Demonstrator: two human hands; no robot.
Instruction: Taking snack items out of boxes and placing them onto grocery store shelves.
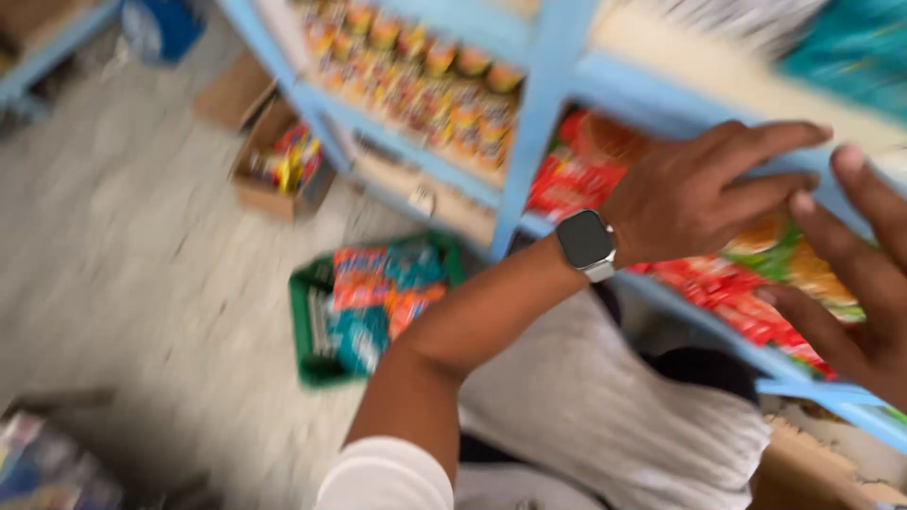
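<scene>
The view is blurred by motion. My left hand (704, 189), with a grey watch on its wrist, reaches across to a blue shelf (529, 132) and lies flat, fingers stretched, over red snack packets (576, 175). My right hand (855, 283) is at the right edge, palm up and fingers spread, its fingertips by more red and green packets (756, 293) on the same shelf. Neither hand grips anything that I can see.
A green basket (316, 326) with orange and teal packets stands on the grey floor below the shelf. A cardboard box (274, 194) of goods sits further back on the floor. Rows of small jars (425, 80) fill the upper shelf. My grey-clad knee is below my arm.
</scene>
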